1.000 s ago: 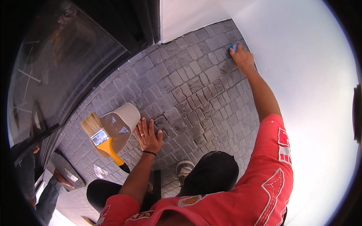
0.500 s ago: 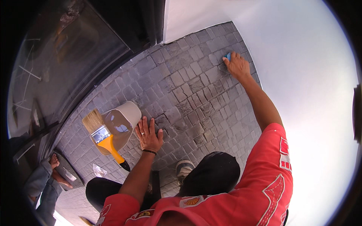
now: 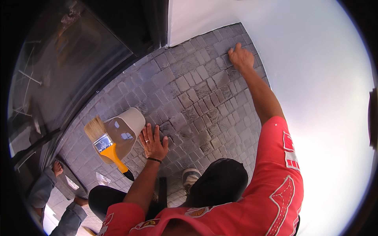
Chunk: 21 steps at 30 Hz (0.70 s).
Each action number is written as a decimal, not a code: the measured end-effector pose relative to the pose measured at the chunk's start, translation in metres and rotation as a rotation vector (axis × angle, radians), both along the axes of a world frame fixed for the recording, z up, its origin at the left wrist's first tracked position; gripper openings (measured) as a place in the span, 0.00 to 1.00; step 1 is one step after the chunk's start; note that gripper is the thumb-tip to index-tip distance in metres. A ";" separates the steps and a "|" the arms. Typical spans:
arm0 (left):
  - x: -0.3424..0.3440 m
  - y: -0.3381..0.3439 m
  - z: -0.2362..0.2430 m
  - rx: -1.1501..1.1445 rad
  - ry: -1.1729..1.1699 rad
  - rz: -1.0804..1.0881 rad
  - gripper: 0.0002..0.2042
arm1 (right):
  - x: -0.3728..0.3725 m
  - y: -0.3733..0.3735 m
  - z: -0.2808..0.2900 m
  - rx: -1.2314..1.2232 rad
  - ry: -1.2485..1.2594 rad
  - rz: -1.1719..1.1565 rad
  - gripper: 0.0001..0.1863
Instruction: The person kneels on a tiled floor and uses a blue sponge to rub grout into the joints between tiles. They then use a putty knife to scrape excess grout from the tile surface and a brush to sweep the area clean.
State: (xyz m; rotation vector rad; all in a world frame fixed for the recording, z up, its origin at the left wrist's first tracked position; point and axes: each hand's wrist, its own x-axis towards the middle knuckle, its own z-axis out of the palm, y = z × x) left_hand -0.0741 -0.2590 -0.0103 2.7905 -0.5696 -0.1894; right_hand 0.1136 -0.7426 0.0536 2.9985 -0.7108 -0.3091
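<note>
My left hand [image 3: 154,144] is pressed flat on the grey stone-patterned floor [image 3: 189,118], fingers spread, a ring on one of them. Just left of it stands a pale plastic container [image 3: 136,119] with greyish liquid [image 3: 119,137] inside. Across the container's opening lies a wide paintbrush [image 3: 110,151] with pale bristles, a metal band and a yellow handle with a black tip. My right hand [image 3: 241,57] reaches far forward, low over the floor near the white wall, fingers curled down. Whatever it grips is hidden beneath the fingers; a small blue edge showed there earlier.
A white wall [image 3: 315,98] runs along the right and meets another white wall [image 3: 201,19] ahead. Dark-framed glass [image 3: 71,70] curves along the left. At lower left, another person's bare feet [image 3: 58,168] are beside a grey mat [image 3: 70,181]. A clear plastic scrap [image 3: 103,178] lies nearby.
My right hand has moved slightly forward and left along the floor, and the blue thing at its fingers no longer shows. The other person's feet have moved apart. My left hand stays planted.
</note>
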 end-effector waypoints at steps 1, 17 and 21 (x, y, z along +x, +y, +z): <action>0.000 0.000 0.000 -0.003 0.000 0.006 0.32 | -0.003 -0.002 0.002 -0.029 0.016 0.077 0.24; -0.001 0.001 -0.001 -0.028 -0.051 -0.006 0.30 | 0.004 -0.036 0.002 -0.054 -0.161 -0.099 0.23; -0.002 0.001 0.000 -0.005 -0.048 -0.013 0.31 | 0.004 -0.006 0.003 0.013 0.111 0.070 0.23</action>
